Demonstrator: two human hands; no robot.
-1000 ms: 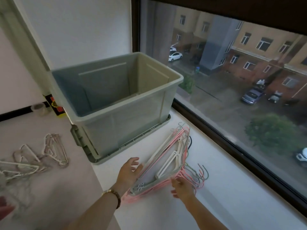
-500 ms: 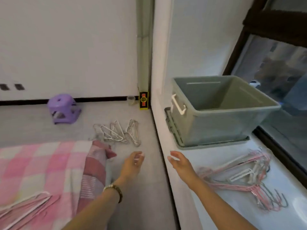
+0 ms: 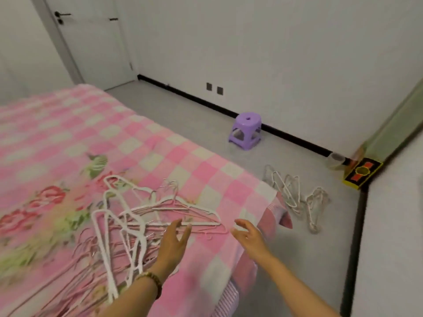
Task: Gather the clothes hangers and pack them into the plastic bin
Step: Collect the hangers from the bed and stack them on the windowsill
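Note:
A loose heap of white and pink clothes hangers [image 3: 128, 227] lies on the pink checked bedspread [image 3: 96, 143]. My left hand [image 3: 175, 244] hovers open just above the right edge of that heap, fingers spread, holding nothing. My right hand [image 3: 248, 236] is open too, over the bed's corner, a little right of the hangers. A second bunch of white hangers [image 3: 295, 195] lies on the grey floor beyond the bed corner. The plastic bin is out of view.
A purple plastic stool [image 3: 246, 130] stands on the floor by the wall. A yellow and black box [image 3: 361, 172] and a small clear cup [image 3: 335, 160] sit in the corner beside the white ledge [image 3: 393, 225]. A closed door [image 3: 91, 40] is at the back left.
The view has swung left, away from the window ledge, the bin and the hangers there, to the bed. Both empty hands moved from the ledge over to the hangers on the bedspread.

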